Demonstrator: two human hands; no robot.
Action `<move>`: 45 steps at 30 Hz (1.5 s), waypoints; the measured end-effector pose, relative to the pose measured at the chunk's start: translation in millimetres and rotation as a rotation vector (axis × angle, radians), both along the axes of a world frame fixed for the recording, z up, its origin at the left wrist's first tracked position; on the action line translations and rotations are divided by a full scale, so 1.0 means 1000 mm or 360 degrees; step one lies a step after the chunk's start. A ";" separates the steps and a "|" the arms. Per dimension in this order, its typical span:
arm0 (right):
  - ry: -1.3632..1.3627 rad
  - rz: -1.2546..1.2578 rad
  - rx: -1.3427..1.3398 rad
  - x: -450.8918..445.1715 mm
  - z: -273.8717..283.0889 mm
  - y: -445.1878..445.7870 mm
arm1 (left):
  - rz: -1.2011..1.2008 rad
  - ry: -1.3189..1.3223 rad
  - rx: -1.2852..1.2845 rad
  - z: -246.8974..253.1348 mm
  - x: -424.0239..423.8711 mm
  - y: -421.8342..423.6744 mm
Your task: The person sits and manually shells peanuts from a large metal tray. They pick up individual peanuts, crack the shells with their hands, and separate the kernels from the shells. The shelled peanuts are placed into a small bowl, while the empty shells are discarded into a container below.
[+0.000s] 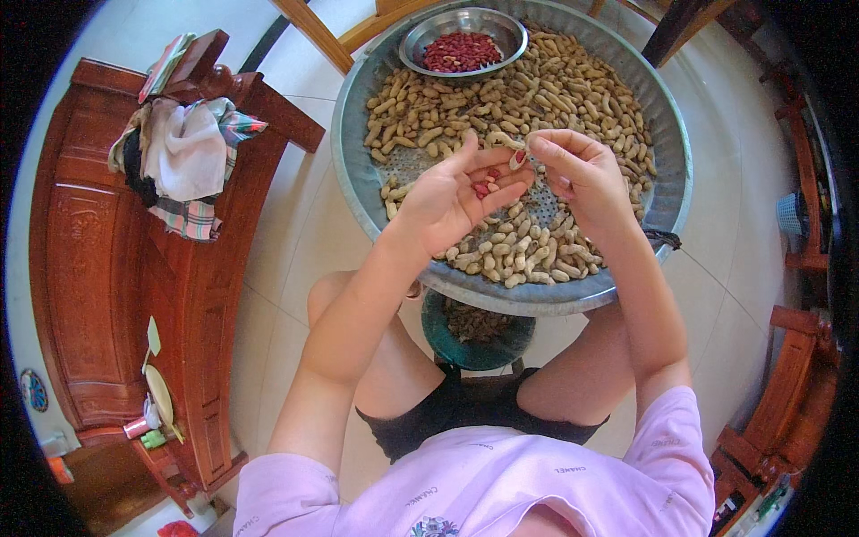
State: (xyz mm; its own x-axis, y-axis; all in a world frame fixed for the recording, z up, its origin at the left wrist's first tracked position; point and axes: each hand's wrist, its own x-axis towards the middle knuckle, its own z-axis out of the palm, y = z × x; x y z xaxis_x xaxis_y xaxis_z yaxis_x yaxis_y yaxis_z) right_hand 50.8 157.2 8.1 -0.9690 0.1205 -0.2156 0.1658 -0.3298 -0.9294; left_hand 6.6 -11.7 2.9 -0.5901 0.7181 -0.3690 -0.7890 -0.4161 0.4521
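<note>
My left hand (463,184) is palm up over a large round metal tub (343,151), cupping a few red-skinned peanut kernels (482,188). My right hand (580,171) pinches a broken peanut shell (515,163) between thumb and finger, just above my left fingertips. A red kernel (520,156) shows inside that shell. Beneath both hands, unshelled peanuts (577,87) cover much of the tub. A steel bowl (411,52) stands at the tub's far side, and a heap of red kernels (460,52) lies in it.
Below the tub's near rim, between my knees, a green bucket (436,349) holds brown shell pieces (480,322). A carved wooden bench (228,268) with folded clothes (184,148) stands at left. More wooden furniture (772,396) lines the right, near a blue basket (790,213).
</note>
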 end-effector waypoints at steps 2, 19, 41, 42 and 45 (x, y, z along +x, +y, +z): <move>-0.0005 0.0028 -0.0109 0.000 -0.001 0.002 | -0.0022 -0.0003 0.0035 -0.001 -0.002 -0.001; 0.0151 0.0119 0.0262 0.004 0.010 -0.006 | -0.0054 0.0294 -0.0056 -0.003 0.000 -0.003; 0.0127 0.0055 0.0017 0.004 0.007 0.000 | -0.0080 0.0126 -0.0173 0.002 -0.006 -0.007; 0.0139 0.0078 -0.0129 0.002 0.004 0.002 | -0.0077 0.0147 -0.0233 0.002 -0.009 -0.012; 0.0140 0.0219 -0.0454 0.006 0.006 0.003 | -0.0050 0.0275 -0.0442 0.001 -0.030 -0.029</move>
